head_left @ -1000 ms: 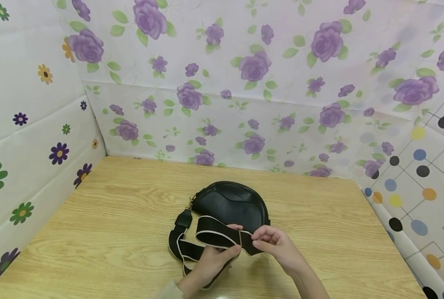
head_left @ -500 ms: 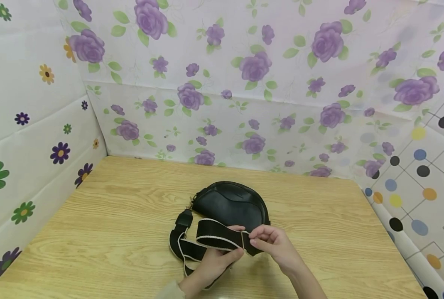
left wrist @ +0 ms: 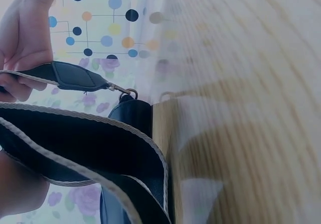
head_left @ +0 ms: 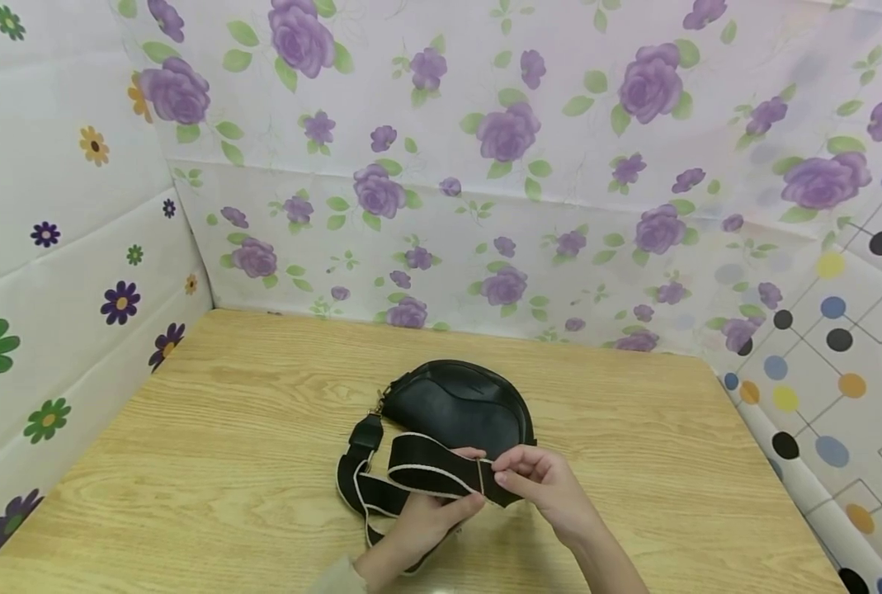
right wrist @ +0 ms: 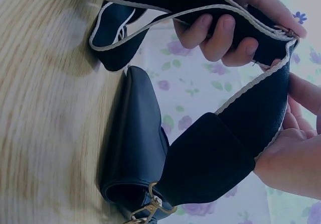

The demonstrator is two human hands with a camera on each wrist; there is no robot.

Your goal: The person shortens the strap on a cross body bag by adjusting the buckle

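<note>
A black half-round handbag (head_left: 455,412) lies on the wooden table, its wide black strap (head_left: 426,464) with white edges looped in front of it. My left hand (head_left: 429,524) holds the strap beside a thin metal slider (head_left: 480,477), thumb on the near side. Just right of the slider, my right hand (head_left: 540,483) pinches the strap between thumb and fingers. In the right wrist view, the strap's leather end tab (right wrist: 205,158) runs down to a gold clasp (right wrist: 150,206) at the bag's end. Strap folds hide much of the left hand in the left wrist view.
The wooden table (head_left: 247,429) stretches around the bag on all sides. Behind it hangs a white cloth (head_left: 441,165) with purple roses. Patterned sheets border the left and right sides.
Both hands and the slider have shifted very slightly to one side, staying close together on the strap. The bag has stayed in place.
</note>
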